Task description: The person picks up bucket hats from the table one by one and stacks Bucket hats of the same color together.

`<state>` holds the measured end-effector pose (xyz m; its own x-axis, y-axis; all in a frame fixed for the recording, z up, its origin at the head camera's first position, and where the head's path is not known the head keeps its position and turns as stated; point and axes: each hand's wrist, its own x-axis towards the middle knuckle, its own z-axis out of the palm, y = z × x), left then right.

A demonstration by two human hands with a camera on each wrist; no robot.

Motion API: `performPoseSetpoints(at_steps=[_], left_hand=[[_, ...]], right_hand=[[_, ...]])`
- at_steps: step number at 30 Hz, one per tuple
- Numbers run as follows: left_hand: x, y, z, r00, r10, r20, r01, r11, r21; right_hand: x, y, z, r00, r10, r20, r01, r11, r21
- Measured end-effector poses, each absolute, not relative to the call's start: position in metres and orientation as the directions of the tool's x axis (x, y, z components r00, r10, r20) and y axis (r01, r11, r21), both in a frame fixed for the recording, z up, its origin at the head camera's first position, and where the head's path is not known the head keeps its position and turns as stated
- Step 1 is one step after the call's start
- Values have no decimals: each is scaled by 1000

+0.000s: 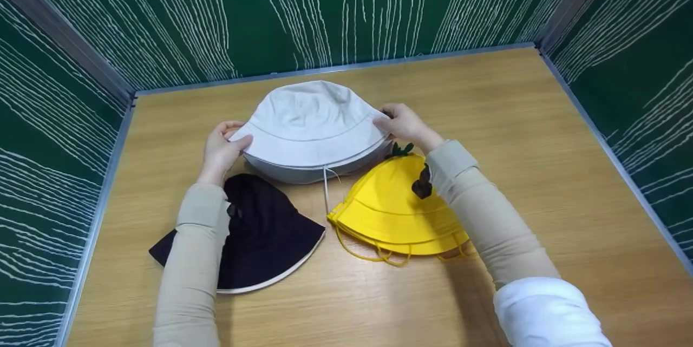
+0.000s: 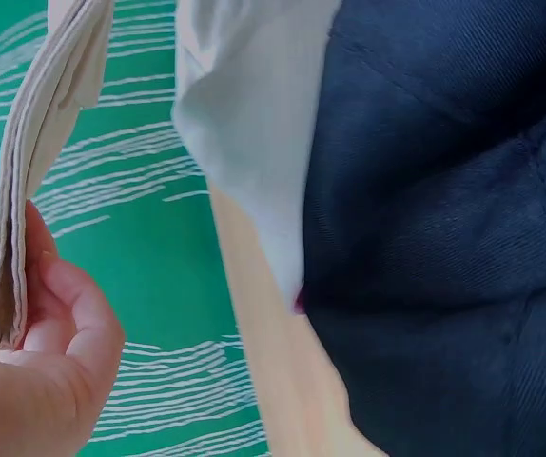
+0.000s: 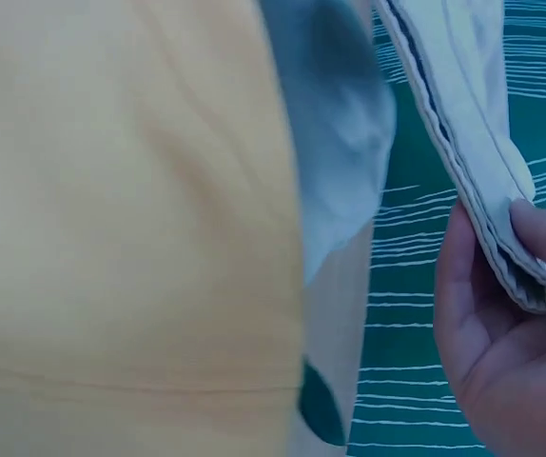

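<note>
A white bucket hat [image 1: 314, 114], folded flat, is held up by both hands at the two ends of its brim. My left hand [image 1: 219, 149] pinches the left end between thumb and fingers; the doubled brim edge [image 2: 11, 209] shows in the left wrist view. My right hand [image 1: 406, 125] pinches the right end, and the layered brim [image 3: 477, 181] appears between thumb and fingers in the right wrist view. Below the held hat, partly hidden, lies more white hat fabric [image 1: 292, 174]. A thin white cord [image 1: 326, 190] hangs down at the middle.
A black bucket hat [image 1: 265, 239] with a pale brim edge lies under the left forearm. Yellow hats [image 1: 390, 214] with cords, a dark ornament and a green leaf-like top lie beside the right forearm. Green walls [image 1: 335, 11] with white lines border the wooden table [image 1: 335, 314].
</note>
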<state>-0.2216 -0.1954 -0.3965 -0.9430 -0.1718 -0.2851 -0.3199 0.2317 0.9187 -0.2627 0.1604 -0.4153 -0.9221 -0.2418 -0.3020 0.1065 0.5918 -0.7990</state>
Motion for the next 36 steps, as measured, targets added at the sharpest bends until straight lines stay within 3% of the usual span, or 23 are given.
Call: performPoseSetpoints(at_steps=[18, 30, 36], left_hand=[[-236, -200, -435, -952, -208, -225, -300, 487, 820], [-237, -201, -437, -971, -176, -162, -234, 552, 800], [-238, -199, -442, -969, -177, -174, -244, 564, 789]], right_hand=[[-272, 149, -444, -936, -176, -305, 99, 700, -707], [-271, 155, -443, -943, -232, -239, -5, 726, -688], [-272, 153, -446, -926, -229, -301, 27, 755, -655]])
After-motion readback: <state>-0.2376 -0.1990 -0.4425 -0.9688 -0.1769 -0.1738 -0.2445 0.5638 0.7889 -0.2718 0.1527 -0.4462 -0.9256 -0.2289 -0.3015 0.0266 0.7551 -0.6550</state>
